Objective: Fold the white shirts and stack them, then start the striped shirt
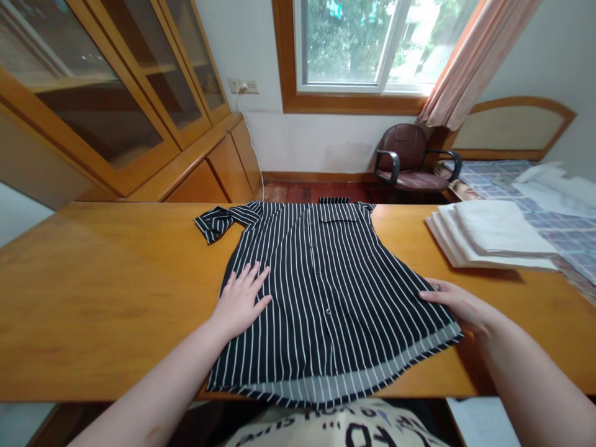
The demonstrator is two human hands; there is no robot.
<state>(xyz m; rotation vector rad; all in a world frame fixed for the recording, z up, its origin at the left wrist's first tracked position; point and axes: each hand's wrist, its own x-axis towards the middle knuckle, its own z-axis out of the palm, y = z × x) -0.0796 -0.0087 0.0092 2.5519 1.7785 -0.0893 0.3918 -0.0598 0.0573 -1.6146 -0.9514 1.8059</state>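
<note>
A black shirt with white stripes point(298, 279) lies spread on the wooden table, buttoned front up, its hem towards me. Its short sleeve at the far left is partly folded over, and the collar end reaches the table's far edge. My left hand point(242, 301) rests flat on the left side of the shirt, fingers spread. At the right side edge, my right hand point(454, 302) pinches the shirt between thumb and fingers. That edge is slightly raised, and the fingers under the cloth are partly hidden.
A stack of folded white cloths point(493, 233) sits on the right of the wooden table point(116, 298). Beyond the table are a brown armchair point(405, 155), a bed point(535, 180) and a window point(372, 43). A glass-doored cabinet point(139, 81) stands at the left.
</note>
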